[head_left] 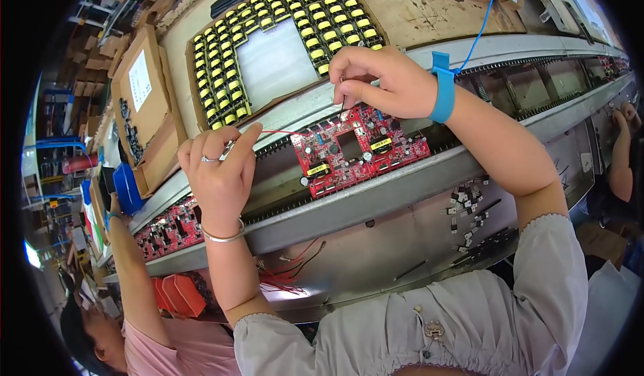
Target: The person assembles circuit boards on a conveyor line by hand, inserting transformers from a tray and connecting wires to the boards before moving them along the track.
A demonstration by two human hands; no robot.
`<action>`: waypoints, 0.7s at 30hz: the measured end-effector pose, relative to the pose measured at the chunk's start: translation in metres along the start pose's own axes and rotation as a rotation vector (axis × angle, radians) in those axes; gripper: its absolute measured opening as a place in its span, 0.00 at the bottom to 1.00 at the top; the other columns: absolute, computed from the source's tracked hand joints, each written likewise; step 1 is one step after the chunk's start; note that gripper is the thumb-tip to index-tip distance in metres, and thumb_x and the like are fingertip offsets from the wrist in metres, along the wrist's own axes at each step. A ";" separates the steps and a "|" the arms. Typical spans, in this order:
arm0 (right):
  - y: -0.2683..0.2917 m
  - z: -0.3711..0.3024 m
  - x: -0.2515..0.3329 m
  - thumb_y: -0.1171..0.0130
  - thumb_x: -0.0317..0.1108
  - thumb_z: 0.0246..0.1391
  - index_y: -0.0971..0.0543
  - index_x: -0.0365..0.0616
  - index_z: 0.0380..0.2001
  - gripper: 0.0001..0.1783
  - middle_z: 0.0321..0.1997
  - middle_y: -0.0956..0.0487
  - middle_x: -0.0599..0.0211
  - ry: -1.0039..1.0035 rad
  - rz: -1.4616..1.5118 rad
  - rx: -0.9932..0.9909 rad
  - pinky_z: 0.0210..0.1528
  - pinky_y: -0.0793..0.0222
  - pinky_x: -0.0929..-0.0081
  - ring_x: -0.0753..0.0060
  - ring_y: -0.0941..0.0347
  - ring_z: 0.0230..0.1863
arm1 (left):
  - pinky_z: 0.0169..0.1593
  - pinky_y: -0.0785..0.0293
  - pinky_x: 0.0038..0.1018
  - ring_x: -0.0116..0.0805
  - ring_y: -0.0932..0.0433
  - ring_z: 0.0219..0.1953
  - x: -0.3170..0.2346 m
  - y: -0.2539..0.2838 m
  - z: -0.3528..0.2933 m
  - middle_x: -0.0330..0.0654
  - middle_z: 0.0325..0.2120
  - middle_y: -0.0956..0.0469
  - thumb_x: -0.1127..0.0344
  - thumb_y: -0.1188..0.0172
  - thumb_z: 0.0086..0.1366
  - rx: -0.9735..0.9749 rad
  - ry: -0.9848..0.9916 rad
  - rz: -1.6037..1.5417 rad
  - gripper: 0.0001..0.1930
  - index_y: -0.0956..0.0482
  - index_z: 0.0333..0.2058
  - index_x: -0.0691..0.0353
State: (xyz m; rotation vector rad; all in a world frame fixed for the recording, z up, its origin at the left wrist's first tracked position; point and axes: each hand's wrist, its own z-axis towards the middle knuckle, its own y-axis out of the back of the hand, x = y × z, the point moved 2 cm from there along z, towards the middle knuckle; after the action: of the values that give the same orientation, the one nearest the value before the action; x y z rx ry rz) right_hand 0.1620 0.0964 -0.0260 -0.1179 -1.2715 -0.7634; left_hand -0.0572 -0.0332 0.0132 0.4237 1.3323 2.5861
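Observation:
A red circuit board [359,149] with two yellow-topped transformers and small capacitors lies across the metal rails of a conveyor. My left hand [218,161], with a ring and a bangle, is closed left of the board. A thin red wire [278,132] runs from its fingertips to the board's upper left edge. Something small and shiny shows between those fingers, too hidden to name. My right hand [382,81], wearing a blue wrist strap [443,87], pinches a thin dark piece above the board's top edge. That piece reaches down to the board; its kind is unclear.
Behind the rail [349,205] sits a tray of yellow-topped transformers [228,101]. A cardboard box [157,108] holds black parts. Loose transistors [463,208] and red wires [285,279] lie on the near metal surface. A co-worker's arm [134,275] reaches in at left; another person's hand [624,114] shows at right.

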 end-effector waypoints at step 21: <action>0.001 0.000 0.002 0.52 0.24 0.56 0.33 0.39 0.35 0.04 0.26 0.22 0.64 0.038 -0.163 0.010 0.31 0.28 0.79 0.76 0.25 0.26 | 0.40 0.41 0.28 0.28 0.30 0.31 -0.001 -0.008 -0.003 0.30 0.27 0.28 0.71 0.38 0.46 0.023 -0.012 0.027 0.15 0.18 0.35 0.46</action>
State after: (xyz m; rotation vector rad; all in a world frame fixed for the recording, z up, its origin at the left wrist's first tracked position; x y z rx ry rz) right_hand 0.1624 0.0961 -0.0235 0.0086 -1.2592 -0.8948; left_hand -0.0574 -0.0310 0.0047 0.4638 1.3626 2.5882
